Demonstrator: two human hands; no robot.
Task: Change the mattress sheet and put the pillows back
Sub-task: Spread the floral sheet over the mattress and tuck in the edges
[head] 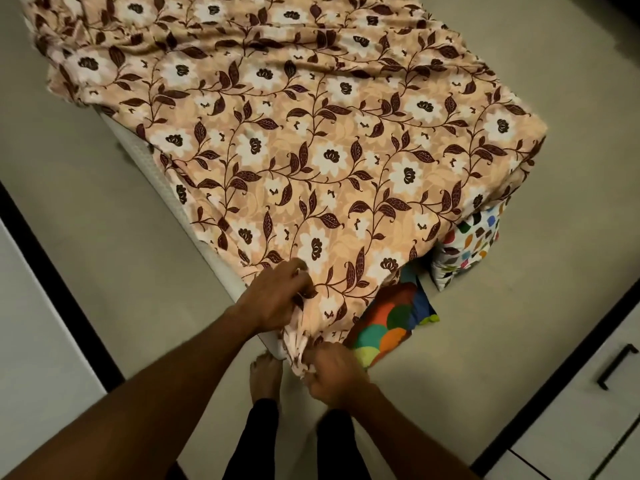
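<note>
While the floral sheet (pixel 277 150) lies rumpled over the mattress (pixel 145 161), the head view shows the corner-fitting step: left hand (pixel 273 296) pinches a fold on top of the near corner, right hand (pixel 332 372) clutches bunched fabric just below it. Next, I judge, the gather must be pulled down and tucked under. Two pillows (pixel 388 327) wait on the floor beside the bed.
</note>
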